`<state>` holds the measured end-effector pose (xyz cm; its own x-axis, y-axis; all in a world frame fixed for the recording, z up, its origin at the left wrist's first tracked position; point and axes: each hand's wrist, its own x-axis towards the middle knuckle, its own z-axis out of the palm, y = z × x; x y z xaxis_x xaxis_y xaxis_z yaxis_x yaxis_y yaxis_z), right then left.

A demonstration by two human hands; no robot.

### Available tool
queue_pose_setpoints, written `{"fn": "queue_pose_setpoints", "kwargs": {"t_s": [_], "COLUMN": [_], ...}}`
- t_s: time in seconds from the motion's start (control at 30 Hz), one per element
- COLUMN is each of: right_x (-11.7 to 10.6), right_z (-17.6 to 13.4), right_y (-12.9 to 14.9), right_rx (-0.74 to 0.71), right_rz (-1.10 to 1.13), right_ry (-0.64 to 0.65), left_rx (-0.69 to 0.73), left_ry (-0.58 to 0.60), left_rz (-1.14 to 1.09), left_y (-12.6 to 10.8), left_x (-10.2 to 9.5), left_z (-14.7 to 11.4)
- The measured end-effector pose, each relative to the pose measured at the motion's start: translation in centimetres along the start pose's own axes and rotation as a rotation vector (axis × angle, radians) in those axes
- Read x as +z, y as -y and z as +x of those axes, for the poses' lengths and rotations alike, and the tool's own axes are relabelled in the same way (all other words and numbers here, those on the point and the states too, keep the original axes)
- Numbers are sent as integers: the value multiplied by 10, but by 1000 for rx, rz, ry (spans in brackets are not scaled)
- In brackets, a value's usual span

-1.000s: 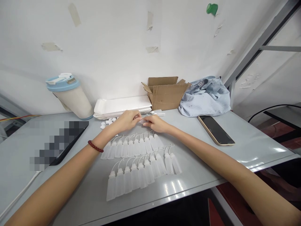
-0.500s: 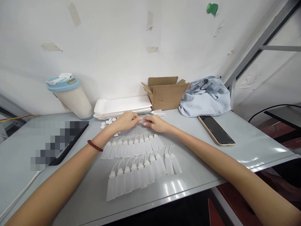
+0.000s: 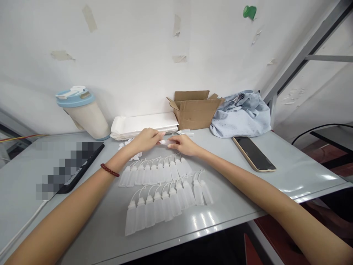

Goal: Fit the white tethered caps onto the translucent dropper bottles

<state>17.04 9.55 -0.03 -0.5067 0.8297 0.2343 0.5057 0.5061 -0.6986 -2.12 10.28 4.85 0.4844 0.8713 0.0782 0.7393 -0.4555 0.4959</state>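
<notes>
One small white piece point(image 3: 164, 142) lies crosswise, right hand point(image 3: 185, 145) pinching it, far end meeting left hand point(image 3: 148, 140) (pinch there unclear)!

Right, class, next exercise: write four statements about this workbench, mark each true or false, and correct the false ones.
1. The right hand holds a small white piece. True.
2. The translucent bottles stand upright. False: they lie on the table in two rows.
3. The cardboard box is open. True.
4. The phone lies to the left of the tumbler. False: it lies to the right.
</notes>
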Motion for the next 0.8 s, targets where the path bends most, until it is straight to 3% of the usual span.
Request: {"fn": "queue_pose_setpoints", "kwargs": {"t_s": [0.13,0.27,0.63,0.8], "right_x": [6,10,8,2], "right_z": [-1,-3,-7,-7], "right_y": [1,-1,5,15], "right_rx": [19,-27,-158,-112], "right_rz": [-78,-164,-259,-70], "right_ry": [-154,-225,-297,-270], "left_rx": [-155,-190,-297,-152], "left_ry": [88,208,157,150], "left_rz": [-245,-450,-651,-562], "left_y": [1,-1,-5,-8], "left_x": [-5,-5,-4,-5], "left_z": [-1,-3,-4,-6]}}
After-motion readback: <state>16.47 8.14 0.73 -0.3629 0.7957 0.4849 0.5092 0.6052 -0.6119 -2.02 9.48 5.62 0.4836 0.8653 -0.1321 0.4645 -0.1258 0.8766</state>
